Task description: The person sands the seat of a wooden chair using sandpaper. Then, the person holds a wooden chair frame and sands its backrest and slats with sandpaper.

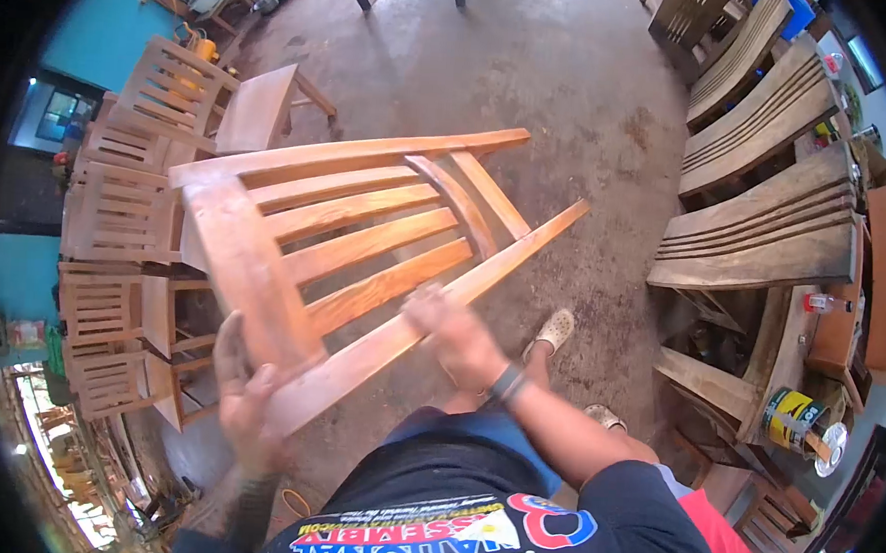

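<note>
A slatted wooden chair back [369, 258] is held up at a slant in front of me, above the concrete floor. It has two long side posts, a wide top rail [248, 266], several slats and two crosspieces at the narrower end. My left hand [249, 392] grips the near corner, where the top rail meets the near post, with the thumb and fingers on either side. Around the middle of the near post [358, 362] my right hand [450, 329] is closed, slightly blurred by motion. A dark band circles my right wrist.
Unfinished wooden chairs [111, 304] line the left wall. Curved slatted wooden panels [766, 228] stand along the right side. A yellow-labelled can [794, 418] and a small red-capped bottle [824, 304] sit there. Red cloth [725, 532] and part of a person show at lower right.
</note>
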The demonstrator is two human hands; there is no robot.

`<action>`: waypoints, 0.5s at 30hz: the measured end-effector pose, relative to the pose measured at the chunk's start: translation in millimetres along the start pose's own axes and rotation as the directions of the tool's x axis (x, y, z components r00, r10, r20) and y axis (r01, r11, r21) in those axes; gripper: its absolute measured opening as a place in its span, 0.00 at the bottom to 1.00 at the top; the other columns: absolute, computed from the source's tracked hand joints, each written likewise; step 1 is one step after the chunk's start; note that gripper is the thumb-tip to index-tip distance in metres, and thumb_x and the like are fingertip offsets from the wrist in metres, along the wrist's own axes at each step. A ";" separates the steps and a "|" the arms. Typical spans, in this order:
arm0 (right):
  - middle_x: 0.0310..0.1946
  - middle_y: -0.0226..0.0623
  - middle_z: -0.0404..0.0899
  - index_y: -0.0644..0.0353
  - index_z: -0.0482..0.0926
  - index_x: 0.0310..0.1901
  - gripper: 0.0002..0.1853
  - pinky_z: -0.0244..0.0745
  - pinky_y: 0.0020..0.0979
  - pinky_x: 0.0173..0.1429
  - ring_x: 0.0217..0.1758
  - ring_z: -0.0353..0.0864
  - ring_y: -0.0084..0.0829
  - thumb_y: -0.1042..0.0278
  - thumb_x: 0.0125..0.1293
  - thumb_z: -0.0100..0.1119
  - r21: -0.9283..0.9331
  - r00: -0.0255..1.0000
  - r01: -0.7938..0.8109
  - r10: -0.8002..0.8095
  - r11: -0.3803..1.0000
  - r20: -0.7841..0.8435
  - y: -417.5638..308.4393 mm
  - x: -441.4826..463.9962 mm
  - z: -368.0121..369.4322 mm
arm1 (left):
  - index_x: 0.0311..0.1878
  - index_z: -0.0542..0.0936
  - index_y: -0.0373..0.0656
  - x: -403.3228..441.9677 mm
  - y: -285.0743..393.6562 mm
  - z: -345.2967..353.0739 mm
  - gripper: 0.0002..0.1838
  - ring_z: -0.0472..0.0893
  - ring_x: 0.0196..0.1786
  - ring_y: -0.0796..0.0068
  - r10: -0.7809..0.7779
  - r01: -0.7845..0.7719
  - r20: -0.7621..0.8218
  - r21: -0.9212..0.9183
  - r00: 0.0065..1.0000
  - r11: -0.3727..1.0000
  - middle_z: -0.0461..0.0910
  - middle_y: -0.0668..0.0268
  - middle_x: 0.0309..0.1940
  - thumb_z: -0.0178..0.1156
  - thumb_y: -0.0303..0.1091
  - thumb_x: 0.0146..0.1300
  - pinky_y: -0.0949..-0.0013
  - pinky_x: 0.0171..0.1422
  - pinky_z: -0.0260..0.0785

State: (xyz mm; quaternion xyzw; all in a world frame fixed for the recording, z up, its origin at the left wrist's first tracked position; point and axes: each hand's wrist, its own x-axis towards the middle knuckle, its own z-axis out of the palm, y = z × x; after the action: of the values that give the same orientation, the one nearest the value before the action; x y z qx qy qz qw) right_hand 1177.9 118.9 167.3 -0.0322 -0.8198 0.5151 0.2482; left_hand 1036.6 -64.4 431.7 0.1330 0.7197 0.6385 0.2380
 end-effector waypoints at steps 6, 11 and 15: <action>0.77 0.51 0.77 0.59 0.79 0.75 0.23 0.58 0.52 0.91 0.84 0.68 0.58 0.67 0.84 0.51 -0.081 0.889 -0.439 0.420 0.895 -0.180 216.0 -75.9 -31.3 | 0.90 0.56 0.37 -6.0 -35.7 -40.3 0.42 0.65 0.88 0.50 0.090 -0.068 -0.066 0.282 0.994 0.957 0.55 0.52 0.90 0.52 0.38 0.76 0.44 0.90 0.61; 0.79 0.45 0.77 0.51 0.80 0.75 0.27 0.53 0.60 0.91 0.86 0.68 0.54 0.63 0.76 0.60 0.059 0.993 -0.091 0.096 0.994 -0.075 60.4 -24.5 16.2 | 0.91 0.56 0.39 -9.6 -22.2 -25.3 0.42 0.65 0.88 0.50 0.021 0.027 -0.215 0.219 0.976 0.975 0.57 0.53 0.90 0.53 0.36 0.75 0.44 0.91 0.61; 0.83 0.36 0.74 0.46 0.80 0.78 0.34 0.51 0.56 0.94 0.90 0.64 0.51 0.68 0.69 0.62 0.124 0.994 0.089 -0.097 0.988 0.058 -17.6 2.2 5.8 | 0.90 0.56 0.37 -13.2 -11.6 -11.6 0.45 0.63 0.89 0.49 0.002 0.079 -0.296 0.259 0.955 0.963 0.58 0.53 0.89 0.56 0.37 0.72 0.43 0.92 0.58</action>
State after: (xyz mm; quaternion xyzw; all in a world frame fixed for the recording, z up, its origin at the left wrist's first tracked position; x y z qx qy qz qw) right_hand 1177.0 106.6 181.3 0.0377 -0.7951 0.5525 0.2470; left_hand 1043.2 -82.6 423.4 0.0536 0.8293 0.5430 0.1208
